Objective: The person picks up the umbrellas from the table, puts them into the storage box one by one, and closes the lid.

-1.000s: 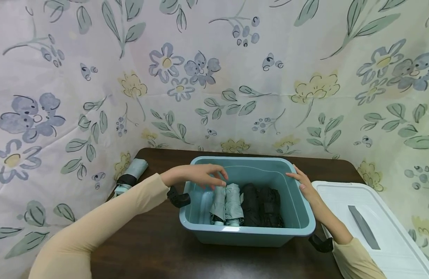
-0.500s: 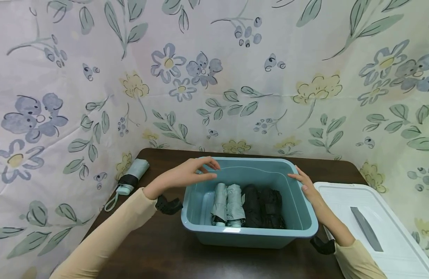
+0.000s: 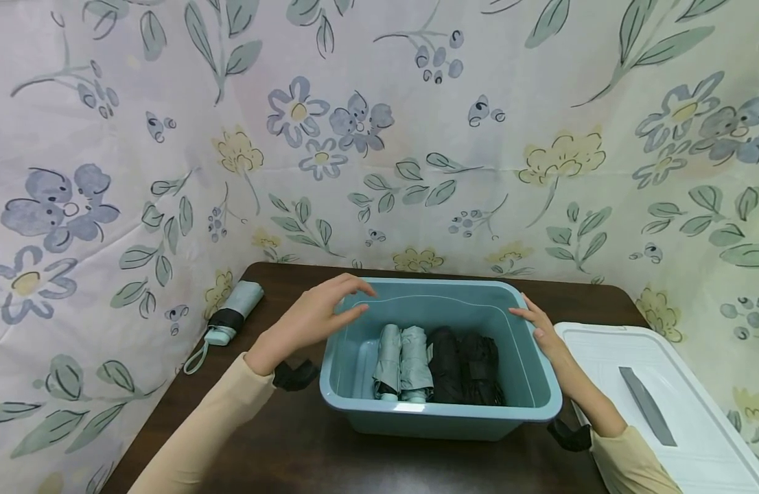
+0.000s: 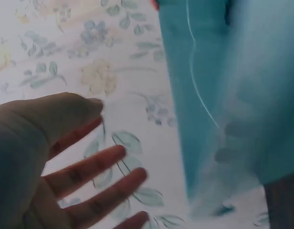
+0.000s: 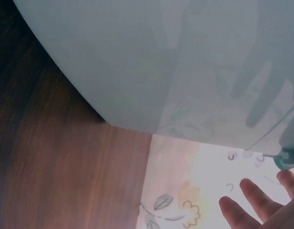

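Observation:
A blue-green plastic bin (image 3: 441,420) stands on the table, with folded umbrellas lying side by side in it. Two are pale green, a left one (image 3: 388,360) and a right one (image 3: 415,360); beside them lies dark folded fabric, a black umbrella (image 3: 445,363) and another black umbrella (image 3: 480,367). My left hand (image 3: 318,315) hovers at the bin's left rim, holding nothing; its fingers are spread in the left wrist view. On the right rim rests my right hand (image 3: 543,334), thumb over the edge, and its fingers (image 5: 258,200) look extended in the right wrist view.
Another pale green folded umbrella (image 3: 240,305) with a black band and a wrist loop lies at the table's left edge. A white lid (image 3: 694,405) with a grey strip lies right of the bin. Behind the dark wooden table (image 3: 281,439) hangs a floral cloth (image 3: 379,192).
My left hand has drawn back leftward and up from above the pale green umbrellas to the bin's left rim, uncovering the umbrella on the table. My right hand stays on the rim.

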Demonstrator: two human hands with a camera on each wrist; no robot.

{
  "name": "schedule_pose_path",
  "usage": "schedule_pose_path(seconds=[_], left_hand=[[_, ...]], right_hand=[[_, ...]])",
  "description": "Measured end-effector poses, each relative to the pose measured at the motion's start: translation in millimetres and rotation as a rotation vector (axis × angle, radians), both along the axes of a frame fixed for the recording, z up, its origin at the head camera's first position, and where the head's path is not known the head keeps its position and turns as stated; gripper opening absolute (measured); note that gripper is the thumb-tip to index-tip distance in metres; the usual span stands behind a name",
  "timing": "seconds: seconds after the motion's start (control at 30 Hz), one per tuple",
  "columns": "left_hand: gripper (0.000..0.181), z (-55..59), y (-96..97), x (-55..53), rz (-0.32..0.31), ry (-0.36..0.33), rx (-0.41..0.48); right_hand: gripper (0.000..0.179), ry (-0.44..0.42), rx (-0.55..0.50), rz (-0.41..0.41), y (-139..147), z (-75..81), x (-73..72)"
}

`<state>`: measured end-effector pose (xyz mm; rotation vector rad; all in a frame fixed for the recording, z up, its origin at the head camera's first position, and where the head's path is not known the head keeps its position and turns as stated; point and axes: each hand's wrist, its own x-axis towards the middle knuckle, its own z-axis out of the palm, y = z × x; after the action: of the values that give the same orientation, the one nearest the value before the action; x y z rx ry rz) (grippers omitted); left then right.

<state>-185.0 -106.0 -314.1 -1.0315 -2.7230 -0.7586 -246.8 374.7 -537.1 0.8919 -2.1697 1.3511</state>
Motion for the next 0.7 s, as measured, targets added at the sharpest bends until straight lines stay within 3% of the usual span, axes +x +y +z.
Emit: schedule_pose_path(seconds=[0.07,0.17,0.3,0.37,0.5,0.7], left_hand=[[0.023,-6.7,-5.2,-2.1,0.051,0.039,0.034],[0.024,-17.7,-14.2,-6.6,0.135,0.092,0.075],[0.026,-31.0,-25.6,-12.7,0.221,0.146,0.118],[0.025,-36.8,-31.0,-14.8,0.253,0.162,0.13],[0.026,-50.9,-44.0,-19.7,0.318,0.204,0.13],[0.026,-75.2,-67.0,-28.7,0.409,0.255,0.057]], right_hand=[[0.052,0.036,0.006,-0.022,-3.7,1.8,1.3],[0.058,-0.103,-0.018,-0.002,-25.2,41.1,34.6],[0.059,-0.303,-0.002,-0.047,-55.3,97.0,82.6],[0.051,-0.35,0.027,-0.081,-63.4,111.1,94.2],[0.048,-0.376,0.062,-0.12,-70.0,121.2,101.1],[0.051,-0.384,0.068,-0.122,-69.2,118.6,98.9]])
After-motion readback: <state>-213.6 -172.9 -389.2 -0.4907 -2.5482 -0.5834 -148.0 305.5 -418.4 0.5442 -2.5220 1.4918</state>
